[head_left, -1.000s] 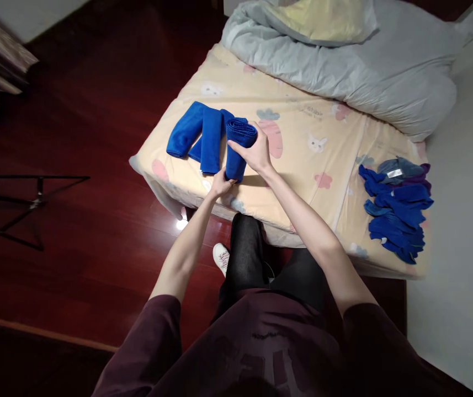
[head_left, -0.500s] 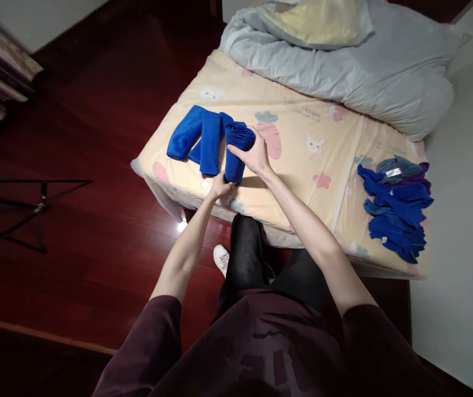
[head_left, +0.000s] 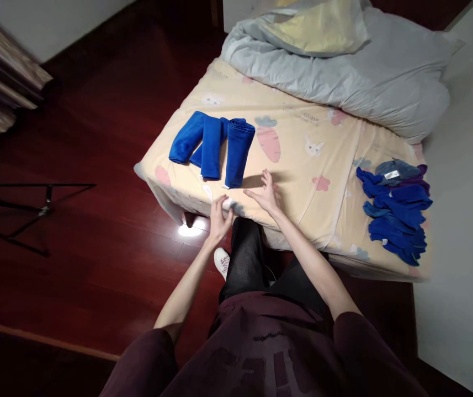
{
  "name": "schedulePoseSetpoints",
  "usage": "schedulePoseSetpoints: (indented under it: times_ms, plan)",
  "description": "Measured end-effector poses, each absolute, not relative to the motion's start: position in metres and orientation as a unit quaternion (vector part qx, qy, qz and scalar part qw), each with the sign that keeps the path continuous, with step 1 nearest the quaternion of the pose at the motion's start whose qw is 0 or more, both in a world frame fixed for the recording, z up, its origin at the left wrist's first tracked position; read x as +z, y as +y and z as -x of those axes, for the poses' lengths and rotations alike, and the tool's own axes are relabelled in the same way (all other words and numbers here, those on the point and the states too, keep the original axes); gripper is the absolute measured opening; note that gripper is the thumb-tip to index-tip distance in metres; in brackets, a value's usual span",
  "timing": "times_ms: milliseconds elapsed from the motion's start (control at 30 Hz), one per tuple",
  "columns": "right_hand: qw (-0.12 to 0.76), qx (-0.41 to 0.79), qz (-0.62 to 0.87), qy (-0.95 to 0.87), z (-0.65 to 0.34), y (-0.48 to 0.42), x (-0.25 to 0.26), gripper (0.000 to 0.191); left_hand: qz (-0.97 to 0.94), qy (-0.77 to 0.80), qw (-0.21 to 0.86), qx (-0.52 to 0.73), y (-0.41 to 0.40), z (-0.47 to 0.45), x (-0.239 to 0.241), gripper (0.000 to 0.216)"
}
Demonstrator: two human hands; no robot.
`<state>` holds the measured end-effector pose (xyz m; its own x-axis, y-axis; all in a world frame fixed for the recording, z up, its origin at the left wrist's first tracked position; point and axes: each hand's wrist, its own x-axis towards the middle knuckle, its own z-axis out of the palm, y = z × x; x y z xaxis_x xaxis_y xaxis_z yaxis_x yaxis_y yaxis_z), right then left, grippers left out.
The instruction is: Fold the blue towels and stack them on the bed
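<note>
Three rolled blue towels lie side by side on the near left corner of the bed [head_left: 302, 182]: the rightmost roll [head_left: 238, 151], a middle one [head_left: 212, 146] and a left one [head_left: 186, 138]. My right hand [head_left: 266, 194] hovers open just below and to the right of the rightmost roll, fingers spread, holding nothing. At the bed's front edge, under that roll, is my left hand [head_left: 219, 218], fingers loosely curled and empty. A loose pile of blue cloths [head_left: 397, 212] lies on the bed's right side.
A grey duvet [head_left: 344, 60] and a pillow are bunched at the bed's far end. Dark red wooden floor lies to the left, with a black tripod stand [head_left: 33, 207] on it. My legs and a white shoe [head_left: 222, 259] are against the bed's front edge.
Both hands let go of the rightmost blue roll and drew back toward me. The roll now lies flat beside the other two.
</note>
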<state>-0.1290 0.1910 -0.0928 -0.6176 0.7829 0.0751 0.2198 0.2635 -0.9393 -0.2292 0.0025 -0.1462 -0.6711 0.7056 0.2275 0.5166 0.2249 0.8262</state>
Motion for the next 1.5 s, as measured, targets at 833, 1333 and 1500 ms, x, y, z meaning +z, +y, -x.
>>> schedulePoseSetpoints:
  times_ms: [833,1333,1500]
  plan:
    - [0.302,0.661,0.518,-0.450,-0.197,0.062,-0.189,0.041,-0.677,0.671,0.282,0.107,-0.016,0.090,-0.197,0.033]
    - [0.493,0.686,0.474,-0.246,-0.264,0.052,-0.161,0.044,-0.737,0.636,0.223,0.046,0.065,0.127,-0.146,0.037]
    - [0.490,0.688,0.487,-0.225,-0.268,0.057,-0.168,0.045,-0.704,0.692,0.111,0.113,0.135,0.184,-0.117,0.043]
